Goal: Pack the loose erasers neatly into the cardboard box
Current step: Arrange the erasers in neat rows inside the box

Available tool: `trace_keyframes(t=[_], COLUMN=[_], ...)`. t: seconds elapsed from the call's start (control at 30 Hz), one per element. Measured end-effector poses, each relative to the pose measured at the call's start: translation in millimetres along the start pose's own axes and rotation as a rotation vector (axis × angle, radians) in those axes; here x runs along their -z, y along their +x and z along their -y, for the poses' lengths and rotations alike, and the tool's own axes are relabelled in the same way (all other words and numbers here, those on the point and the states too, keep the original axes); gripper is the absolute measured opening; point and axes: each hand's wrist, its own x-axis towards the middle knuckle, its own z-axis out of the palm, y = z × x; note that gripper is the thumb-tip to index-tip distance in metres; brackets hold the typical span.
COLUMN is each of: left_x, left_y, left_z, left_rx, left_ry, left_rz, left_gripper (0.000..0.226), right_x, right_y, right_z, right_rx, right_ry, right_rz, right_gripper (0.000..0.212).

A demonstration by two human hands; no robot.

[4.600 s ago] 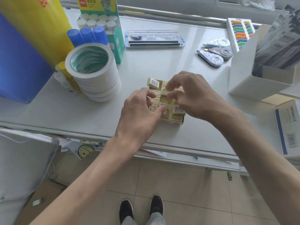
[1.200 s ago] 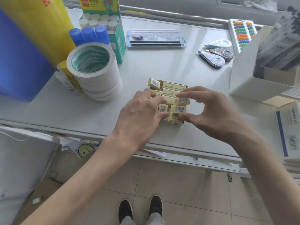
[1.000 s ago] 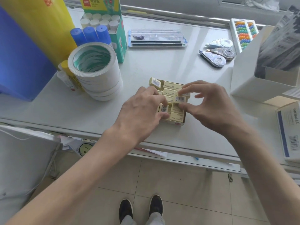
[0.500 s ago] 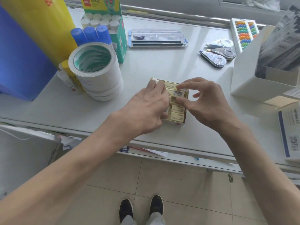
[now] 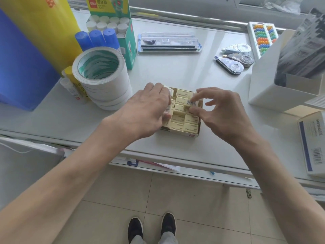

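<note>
The shallow, pale-yellow cardboard box (image 5: 190, 135) sits close to the near edge of the white table (image 5: 175, 73), just right of the stack of white tape rolls (image 5: 105, 88). It is nearly full of small cream erasers (image 5: 178, 118) in paper sleeves, laid flat in tidy rows.

The right hand (image 5: 226, 118) pinches one barcoded eraser (image 5: 192, 103) between thumb and forefinger above the far right part of the box, its other fingers loosely fanned out. The left hand (image 5: 146, 111) is bent down over the left column. Its fingertips lie on the blocks there, but I cannot tell whether it grips one or only steadies them. A tilted eraser (image 5: 169, 90) stands up at the far left corner, just beside those fingertips.

These blocks look light and firm with a little give. The sleeves are probably smooth enough to slide, so a pinch across the short sides, as the right hand has it, seems the sure hold. The thin box will likely shift or bow if pushed, so bracing it while each block is pressed flat seems wise.
</note>
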Motion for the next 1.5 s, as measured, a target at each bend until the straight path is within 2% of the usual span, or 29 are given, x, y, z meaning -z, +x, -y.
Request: trace_keyframes(t=[0.17, 0.43, 0.57, 0.7, 0.8, 0.9, 1.13, 1.3, 1.5], left_x=[-1.9, -5.9, -4.6, -3.8, -6.1, -8.3, -9.5, -7.3, -5.8], left_y=[-5.1, -14.2, -17.6, -20.1, -20.5, -19.8, -19.1, -19.3, -21.1], left_z=[-2.8, -2.5, -0.3, 0.3, 0.0, -0.3, -0.6, -1.0, 0.2], left_rx=[0.02, 0.051, 0.056, 0.048, 0.051, 0.064, 0.087, 0.095, 0.115], left_ry=[-0.034, -0.094, -0.12, -0.148, -0.144, -0.149, -0.178, -0.175, -0.184], left_rz=[-0.045, -0.097, -0.109, -0.133, -0.112, -0.105, -0.102, -0.085, -0.085], left_gripper=[0.03, 0.051, 0.048, 0.043, 0.04, 0.039, 0.036, 0.034, 0.032], right_x=[-2.3, -4.2, -2.7, 3.5, 0.0, -5.3, -7.5, -7.6, -13.1], right_y=[-0.7, 1.1, -1.5, -7.9, -13.2, -12.5, -10.7, -12.2, -11.2], right_z=[-2.6, -1.7, 8.2, 22.9, 26.2, 24.1, 20.1, 20.5, 22.1], right_rx=[0.006, 0.051, 0.066, 0.016, -0.04, -0.074, -0.111, -0.05, -0.015], right_ry=[0.021, -0.081, -0.17, -0.086, -0.035, -0.016, 0.015, -0.112, -0.003], right_rz=[-0.018, -0.015, -0.038, 0.046, 0.125, 0.09, 0.059, 0.081, 0.109], right_gripper=[0.018, 0.014, 0.019, 0.027, 0.025, 0.031, 0.013, 0.019, 0.013])
